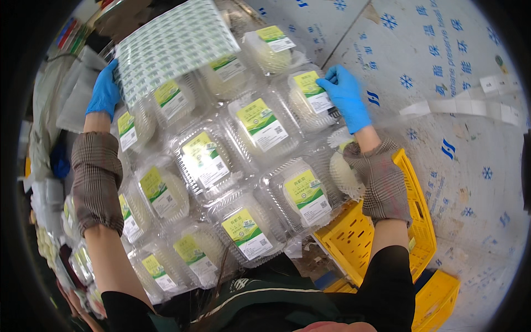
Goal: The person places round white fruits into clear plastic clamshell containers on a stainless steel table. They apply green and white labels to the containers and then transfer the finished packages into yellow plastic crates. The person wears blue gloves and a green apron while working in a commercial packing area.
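Blue-gloved right hand (348,98) touches green-and-white rectangular label (313,93), right edge; can't tell if grip's pinched. Green-patterned flat sheet (176,48) lies left, held by blue-gloved left hand (104,93).

Both hands (103,93) wear blue gloves (349,100); oversleeves (97,180) are brown plaid; sleeves (390,276) are black.

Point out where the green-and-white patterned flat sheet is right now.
In the head view, the green-and-white patterned flat sheet is at the upper left, partly covering some clear plastic packs, its left edge in the person's blue-gloved left grip.
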The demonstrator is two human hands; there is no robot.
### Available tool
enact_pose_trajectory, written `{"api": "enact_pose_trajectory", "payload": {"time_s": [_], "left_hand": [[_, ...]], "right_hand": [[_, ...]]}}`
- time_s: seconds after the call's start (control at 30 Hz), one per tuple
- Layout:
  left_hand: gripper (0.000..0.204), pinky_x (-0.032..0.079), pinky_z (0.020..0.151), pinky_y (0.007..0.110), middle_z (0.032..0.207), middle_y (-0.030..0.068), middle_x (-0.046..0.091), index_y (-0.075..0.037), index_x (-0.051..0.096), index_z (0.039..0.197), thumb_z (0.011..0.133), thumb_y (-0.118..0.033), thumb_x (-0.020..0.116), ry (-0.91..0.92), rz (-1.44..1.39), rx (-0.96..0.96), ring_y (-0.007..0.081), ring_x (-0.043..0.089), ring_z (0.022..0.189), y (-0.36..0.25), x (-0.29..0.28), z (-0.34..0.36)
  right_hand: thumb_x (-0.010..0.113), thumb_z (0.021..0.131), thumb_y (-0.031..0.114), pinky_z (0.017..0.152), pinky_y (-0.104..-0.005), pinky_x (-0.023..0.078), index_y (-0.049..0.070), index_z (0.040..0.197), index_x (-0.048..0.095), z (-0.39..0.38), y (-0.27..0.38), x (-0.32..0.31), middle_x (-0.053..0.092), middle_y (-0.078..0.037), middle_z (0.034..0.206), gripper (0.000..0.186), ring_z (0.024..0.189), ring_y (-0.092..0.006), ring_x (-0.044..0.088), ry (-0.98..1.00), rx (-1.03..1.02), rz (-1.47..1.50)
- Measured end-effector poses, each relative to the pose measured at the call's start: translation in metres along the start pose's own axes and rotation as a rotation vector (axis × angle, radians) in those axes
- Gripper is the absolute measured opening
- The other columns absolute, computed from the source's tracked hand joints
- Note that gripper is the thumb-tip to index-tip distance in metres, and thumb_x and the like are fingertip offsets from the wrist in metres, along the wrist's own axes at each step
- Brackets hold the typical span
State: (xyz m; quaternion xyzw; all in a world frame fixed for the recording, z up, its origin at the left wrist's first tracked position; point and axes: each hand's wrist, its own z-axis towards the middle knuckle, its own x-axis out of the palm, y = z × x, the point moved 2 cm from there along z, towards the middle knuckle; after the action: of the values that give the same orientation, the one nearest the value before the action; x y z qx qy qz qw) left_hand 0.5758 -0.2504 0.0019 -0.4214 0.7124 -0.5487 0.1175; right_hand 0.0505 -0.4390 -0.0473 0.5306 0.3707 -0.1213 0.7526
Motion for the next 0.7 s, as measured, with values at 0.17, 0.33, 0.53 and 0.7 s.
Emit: {"api": "enact_pose_trajectory", "payload": {"time_s": [0.17,0.33,0.53,0.7], "left_hand": [[0.032,0.047,0.078,0.034,0.102,0.0108,0.063,0.002,0.051,0.118,0.087,-0.002,0.049,0.197,1.286,0.821,0.0202,0.057,0.089,-0.009,-0.06,0.081],[0.035,0.043,0.085,0.026,0.113,0.0077,0.057,-0.001,0.051,0.123,0.095,-0.02,0.043,0.277,0.644,0.296,0.0139,0.054,0.099,0.025,-0.144,0.007],[0.033,0.037,0.096,0.032,0.121,0.0103,0.054,0.002,0.053,0.12,0.092,-0.014,0.047,0.243,1.111,0.225,0.0199,0.051,0.11,0.115,-0.044,-0.305],[0.033,0.036,0.099,0.035,0.12,0.0128,0.055,0.0,0.055,0.118,0.085,-0.003,0.054,0.287,1.085,0.354,0.0238,0.049,0.113,0.17,0.016,-0.436]], "right_hand": [[0.066,0.08,0.014,0.065,-0.0296,0.049,0.001,0.089,0.058,-0.02,-0.028,-0.009,0.061,-0.007,0.08,0.017,0.071,-0.0154,0.059,-0.077,0.051,0.363],[0.058,0.083,0.043,0.074,-0.0414,0.049,0.001,0.094,0.062,-0.096,-0.004,-0.009,0.061,-0.019,0.084,0.044,0.074,-0.0321,0.059,-0.348,-0.367,-0.358],[0.048,0.081,0.063,0.074,-0.0414,0.048,0.001,0.085,0.066,-0.133,-0.042,-0.051,0.064,-0.019,0.084,0.065,0.078,-0.0325,0.062,0.226,0.321,-0.078],[0.056,0.082,0.053,0.069,-0.0374,0.049,0.002,0.086,0.067,-0.126,-0.04,-0.04,0.066,-0.016,0.08,0.052,0.074,-0.0267,0.063,0.183,0.082,0.067]]}}
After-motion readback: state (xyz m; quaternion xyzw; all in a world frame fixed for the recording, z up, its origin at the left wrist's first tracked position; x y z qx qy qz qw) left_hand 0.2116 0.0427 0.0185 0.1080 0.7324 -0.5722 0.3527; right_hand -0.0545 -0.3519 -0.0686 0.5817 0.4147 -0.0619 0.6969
